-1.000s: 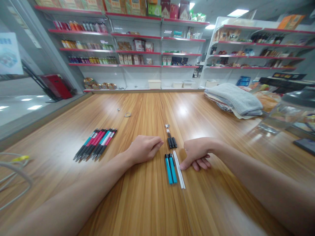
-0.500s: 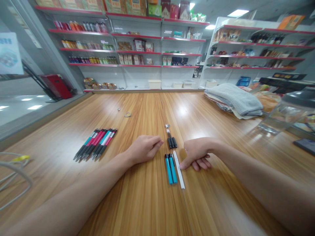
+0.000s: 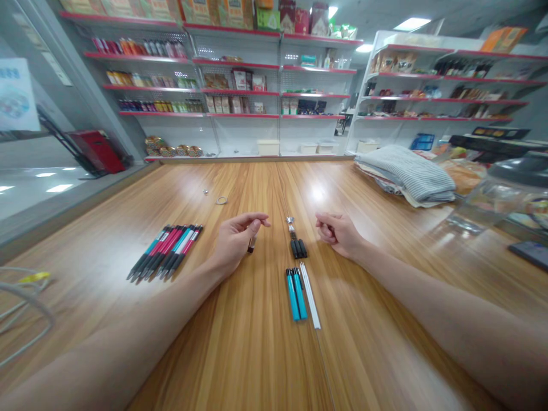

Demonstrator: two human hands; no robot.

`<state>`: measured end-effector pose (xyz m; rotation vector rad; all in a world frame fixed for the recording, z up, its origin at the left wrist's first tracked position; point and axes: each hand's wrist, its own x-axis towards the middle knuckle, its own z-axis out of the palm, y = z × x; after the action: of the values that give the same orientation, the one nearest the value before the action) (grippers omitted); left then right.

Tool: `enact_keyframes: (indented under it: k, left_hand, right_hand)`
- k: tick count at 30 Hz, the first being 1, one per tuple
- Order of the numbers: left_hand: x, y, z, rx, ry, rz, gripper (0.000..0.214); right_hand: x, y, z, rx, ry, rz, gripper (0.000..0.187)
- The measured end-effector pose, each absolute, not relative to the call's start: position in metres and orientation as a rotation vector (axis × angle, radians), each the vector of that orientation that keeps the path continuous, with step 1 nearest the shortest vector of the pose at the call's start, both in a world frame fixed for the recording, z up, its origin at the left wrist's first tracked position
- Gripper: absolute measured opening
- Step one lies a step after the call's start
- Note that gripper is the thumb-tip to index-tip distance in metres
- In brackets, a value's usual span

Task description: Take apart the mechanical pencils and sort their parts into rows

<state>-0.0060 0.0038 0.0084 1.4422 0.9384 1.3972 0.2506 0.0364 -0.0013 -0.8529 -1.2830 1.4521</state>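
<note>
My left hand is closed around a small pen part, whose dark end sticks out below the fingers; the rest is hidden. Opposite it, my right hand has its fingers curled into a pinch, and whatever they may hold cannot be made out. Between and below the hands lie two blue pen barrels with black tops, beside several thin white refills. Above these is a group of black rubber grips, then small springs and silver cone tips.
A row of pens in blue, red and white lies at left. A small ring sits farther back. Folded cloths, a clear jar and a phone are at right; a cable runs along the left edge.
Both hands have lifted and shifted away from the front. My right hand has left the side of the refills and is now curled up; the part's dark end now shows below my left hand.
</note>
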Motion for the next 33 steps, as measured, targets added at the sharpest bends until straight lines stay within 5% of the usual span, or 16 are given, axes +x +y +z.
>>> enact_keyframes:
  k: [6,11,15,33]
  left_hand:
    - [-0.006,0.011,0.004,1.043,0.711,1.374,0.025]
    - [-0.004,0.010,0.003,0.991,0.713,1.278,0.027]
    - [-0.002,0.007,0.004,1.063,0.761,1.210,0.029]
    - [0.000,0.003,-0.002,1.512,0.908,0.952,0.027]
  right_hand:
    - [0.240,0.025,-0.003,-0.944,-1.577,0.862,0.023]
    - [0.231,0.006,0.003,-0.780,-2.046,0.437,0.044]
    - [0.224,0.000,0.005,-0.670,-2.180,0.188,0.028]
    - [0.227,0.007,0.005,-0.872,-1.926,0.150,0.015]
